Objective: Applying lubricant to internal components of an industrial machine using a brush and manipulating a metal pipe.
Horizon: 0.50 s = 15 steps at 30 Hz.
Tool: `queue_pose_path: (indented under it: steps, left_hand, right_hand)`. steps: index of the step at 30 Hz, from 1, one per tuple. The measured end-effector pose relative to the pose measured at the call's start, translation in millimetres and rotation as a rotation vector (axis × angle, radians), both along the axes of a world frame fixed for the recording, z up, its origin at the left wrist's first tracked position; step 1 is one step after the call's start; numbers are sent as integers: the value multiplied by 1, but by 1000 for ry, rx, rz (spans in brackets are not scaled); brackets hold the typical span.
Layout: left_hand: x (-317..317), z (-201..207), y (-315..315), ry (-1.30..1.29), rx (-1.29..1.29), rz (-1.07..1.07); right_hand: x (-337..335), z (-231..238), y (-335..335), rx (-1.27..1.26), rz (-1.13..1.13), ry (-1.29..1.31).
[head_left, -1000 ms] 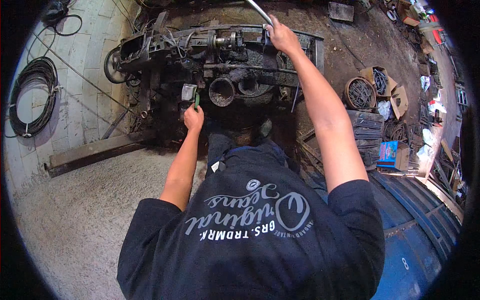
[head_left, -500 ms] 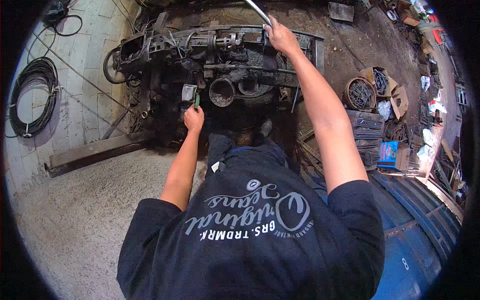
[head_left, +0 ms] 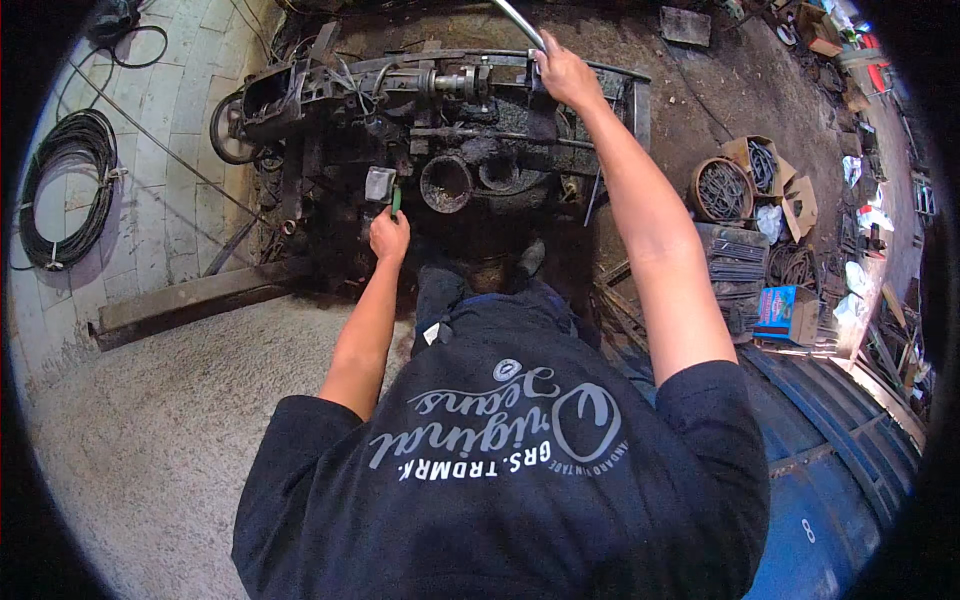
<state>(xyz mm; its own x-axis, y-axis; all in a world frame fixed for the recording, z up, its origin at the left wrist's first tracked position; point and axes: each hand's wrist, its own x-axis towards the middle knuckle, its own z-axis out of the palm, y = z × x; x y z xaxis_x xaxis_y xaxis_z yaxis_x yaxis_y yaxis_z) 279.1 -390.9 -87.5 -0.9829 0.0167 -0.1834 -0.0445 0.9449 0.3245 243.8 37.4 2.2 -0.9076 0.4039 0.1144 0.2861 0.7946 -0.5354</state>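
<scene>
My left hand is closed around a slim green handle at the front of a dark, greasy machine. A pale, square-faced block sits right beside the handle; whether the two are joined I cannot tell. Farther off and to the right, my right hand grips the lower end of a shiny metal bar, which slants up and left out of view. Between the hands, a shaft with bright metal collars runs along the machine. Below it is a round, open-mouthed pipe.
A coil of black cable lies at left on pale tiles. A beam borders the rough floor. At right are a round basket of metal pieces, cardboard boxes, stacked rods and a blue metal panel.
Both hands keep their grips in nearly the same places. The bright collars on the machine's shaft look different, with a darker cylinder showing to their left.
</scene>
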Motion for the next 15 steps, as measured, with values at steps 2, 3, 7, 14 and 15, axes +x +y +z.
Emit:
queue_pose_path:
  steps: [2,3,7,14,15]
  left_hand:
    - [0,2,1,-21,13,-4]
    - [0,0,-1,-19,15,-2]
    - [1,-5,-3,1,3,35]
    - [0,0,0,-46,11,51]
    - [0,2,1,-47,12,50]
  right_hand:
    - [2,4,-1,5,-12,-22]
    - [0,2,-1,6,-10,-20]
    - [-2,-1,-1,-3,-6,-8]
    - [2,4,-1,5,-4,-13]
    - [2,4,-1,6,-4,-14]
